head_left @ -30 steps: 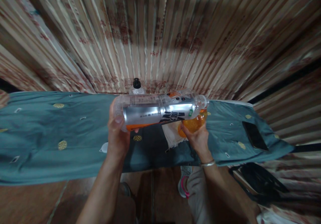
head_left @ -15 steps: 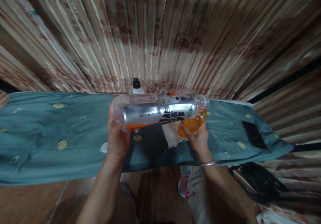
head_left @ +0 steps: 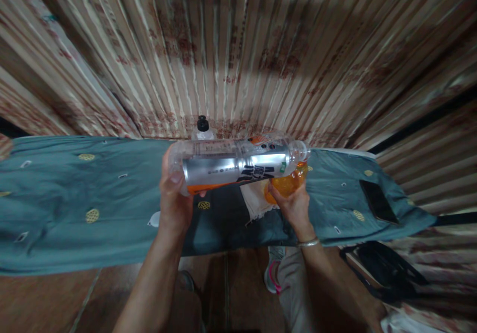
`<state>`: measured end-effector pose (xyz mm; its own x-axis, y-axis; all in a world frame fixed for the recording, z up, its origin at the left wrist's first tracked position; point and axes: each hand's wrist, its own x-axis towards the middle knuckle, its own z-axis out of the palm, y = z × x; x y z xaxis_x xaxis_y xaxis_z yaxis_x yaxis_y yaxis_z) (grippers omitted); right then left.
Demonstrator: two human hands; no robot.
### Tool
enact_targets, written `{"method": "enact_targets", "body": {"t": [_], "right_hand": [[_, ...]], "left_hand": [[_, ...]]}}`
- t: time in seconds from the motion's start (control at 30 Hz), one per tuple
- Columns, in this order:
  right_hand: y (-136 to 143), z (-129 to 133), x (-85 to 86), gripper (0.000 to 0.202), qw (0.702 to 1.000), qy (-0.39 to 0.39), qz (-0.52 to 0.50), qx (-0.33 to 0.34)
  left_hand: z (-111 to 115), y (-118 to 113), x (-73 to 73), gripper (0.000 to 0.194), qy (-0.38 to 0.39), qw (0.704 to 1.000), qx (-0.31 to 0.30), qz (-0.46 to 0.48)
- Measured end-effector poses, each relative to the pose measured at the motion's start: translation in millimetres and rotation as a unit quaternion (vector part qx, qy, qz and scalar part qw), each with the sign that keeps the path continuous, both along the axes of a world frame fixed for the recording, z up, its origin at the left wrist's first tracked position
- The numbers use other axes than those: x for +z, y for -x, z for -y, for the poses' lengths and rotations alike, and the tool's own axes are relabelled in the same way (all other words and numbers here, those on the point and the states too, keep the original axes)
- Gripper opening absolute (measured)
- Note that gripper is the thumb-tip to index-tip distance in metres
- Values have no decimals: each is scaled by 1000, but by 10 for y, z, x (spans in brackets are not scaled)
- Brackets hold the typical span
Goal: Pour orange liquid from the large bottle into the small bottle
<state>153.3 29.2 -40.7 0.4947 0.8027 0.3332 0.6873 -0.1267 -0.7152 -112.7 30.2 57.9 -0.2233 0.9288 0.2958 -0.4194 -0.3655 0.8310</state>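
My left hand is wrapped round the base of a large clear plastic bottle with a silver and orange label. The bottle lies nearly level, its neck pointing right. Below that neck, my right hand grips a smaller bottle that looks orange; the large bottle hides its upper part. The two bottles' mouths appear to meet at the right, though I cannot tell whether they touch. Under the orange bottle lies a whitish cloth.
A clear bottle with a black cap stands at the back edge of the green-covered table. A small white round thing lies near my left wrist. A dark phone rests at the right. Pleated curtains hang behind.
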Motion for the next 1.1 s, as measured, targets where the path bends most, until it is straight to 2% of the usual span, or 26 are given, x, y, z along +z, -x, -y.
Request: {"method": "enact_targets", "body": {"t": [0.2, 0.43, 0.77, 1.0, 1.1], "right_hand": [[3, 2, 31, 100, 1000, 24, -19, -2], [29, 6, 61, 98, 1000, 19, -15, 2], [-4, 5, 2, 99, 1000, 9, -3, 8], [-10, -2, -19, 98, 1000, -5, 0, 2], [-4, -4, -8, 100, 1000, -3, 0, 2]], "left_hand": [[-3, -14, -7, 45, -1, 999, 2, 39], [-7, -28, 3, 46, -10, 999, -2, 36], [-1, -32, 4, 48, 9, 999, 11, 47], [-1, -12, 3, 35, -15, 999, -12, 39], [3, 0, 1, 35, -20, 999, -16, 21]]}}
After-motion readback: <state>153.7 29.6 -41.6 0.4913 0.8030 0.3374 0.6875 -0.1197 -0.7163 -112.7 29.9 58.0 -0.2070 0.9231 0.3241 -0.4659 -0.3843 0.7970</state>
